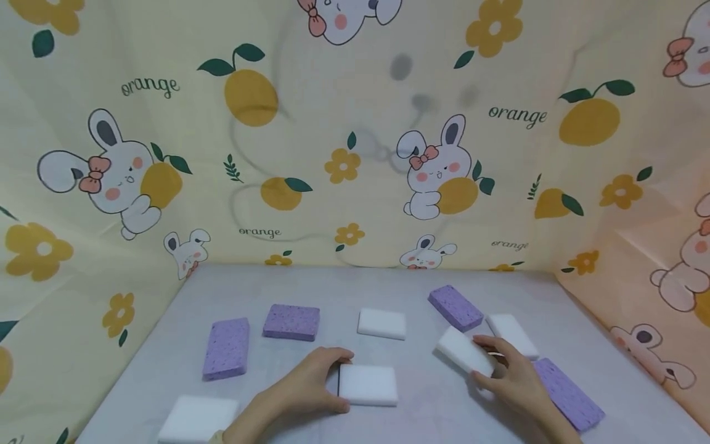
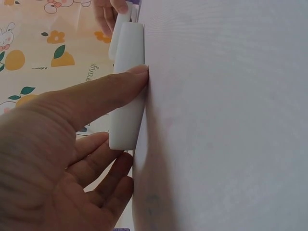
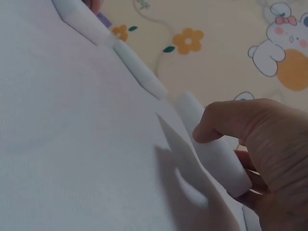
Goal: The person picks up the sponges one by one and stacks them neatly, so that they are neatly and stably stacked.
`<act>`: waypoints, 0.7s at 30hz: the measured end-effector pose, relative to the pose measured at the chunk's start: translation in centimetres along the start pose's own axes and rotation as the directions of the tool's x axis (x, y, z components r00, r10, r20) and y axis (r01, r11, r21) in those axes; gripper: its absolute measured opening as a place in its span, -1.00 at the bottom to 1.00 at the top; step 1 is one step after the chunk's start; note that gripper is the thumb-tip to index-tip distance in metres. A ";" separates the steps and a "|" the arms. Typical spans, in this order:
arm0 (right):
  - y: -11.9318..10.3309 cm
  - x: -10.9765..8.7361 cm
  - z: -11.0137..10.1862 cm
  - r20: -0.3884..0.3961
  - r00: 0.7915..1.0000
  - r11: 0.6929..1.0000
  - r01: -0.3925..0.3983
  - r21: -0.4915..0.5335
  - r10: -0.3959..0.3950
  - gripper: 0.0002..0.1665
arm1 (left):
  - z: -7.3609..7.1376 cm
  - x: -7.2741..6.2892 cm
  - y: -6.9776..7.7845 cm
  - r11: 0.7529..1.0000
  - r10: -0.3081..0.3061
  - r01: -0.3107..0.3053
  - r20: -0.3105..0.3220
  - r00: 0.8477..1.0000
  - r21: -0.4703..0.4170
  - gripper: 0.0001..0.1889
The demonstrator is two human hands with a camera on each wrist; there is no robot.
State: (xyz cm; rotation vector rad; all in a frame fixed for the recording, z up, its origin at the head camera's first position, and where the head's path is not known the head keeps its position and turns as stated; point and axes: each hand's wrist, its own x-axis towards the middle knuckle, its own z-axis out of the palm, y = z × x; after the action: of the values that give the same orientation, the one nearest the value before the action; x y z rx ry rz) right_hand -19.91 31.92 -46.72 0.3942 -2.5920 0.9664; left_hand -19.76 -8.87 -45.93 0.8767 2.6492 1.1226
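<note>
In the head view my left hand [image 1: 310, 385] is at the left end of a white sponge block [image 1: 368, 385] lying on the table, thumb at its near corner and fingers at its far one. The left wrist view shows the thumb across the near side of this block [image 2: 127, 110], with fingers behind. My right hand [image 1: 513, 376] grips a second white sponge block [image 1: 463, 350] between thumb and fingers. That block is tilted and held above the table, its shadow falling below it in the right wrist view.
Purple speckled sponges lie at the left [image 1: 226, 348], back left [image 1: 291, 322], back right [image 1: 455, 307] and right [image 1: 568, 394]. More white blocks lie at the back middle [image 1: 381, 324], right [image 1: 513, 336] and front left [image 1: 196, 419]. A patterned cloth [image 1: 355, 203] walls the table's back and sides.
</note>
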 end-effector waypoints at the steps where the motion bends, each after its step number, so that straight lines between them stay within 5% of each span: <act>1: -0.1 0.0 0.0 0.001 1.000 1.000 0.006 0.003 -0.006 -0.22 | 0.0 0.0 0.0 1.000 0.000 0.000 -0.002 1.000 0.001 -0.16; 8: -1.1 0.2 0.3 0.004 0.997 0.989 0.071 0.133 -0.072 -0.26 | 0.1 0.1 0.0 1.000 0.010 -0.010 0.002 1.000 -0.006 -0.16; 12: -2.2 0.7 1.0 0.068 0.991 0.965 0.091 0.246 -0.111 -0.30 | 0.2 0.2 0.0 1.000 0.010 -0.010 0.004 1.000 -0.017 -0.16; 21: -6.6 2.5 3.1 0.193 0.937 0.875 0.178 0.451 -0.290 -0.35 | 0.2 0.1 -0.4 1.000 0.002 -0.002 -0.011 1.000 -0.002 -0.14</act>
State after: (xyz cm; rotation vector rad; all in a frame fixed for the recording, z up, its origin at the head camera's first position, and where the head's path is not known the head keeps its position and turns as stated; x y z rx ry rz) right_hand -20.41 24.74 -44.12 0.9876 -2.4445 1.4763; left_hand -19.96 -8.87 -46.36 0.8754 2.6562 1.1339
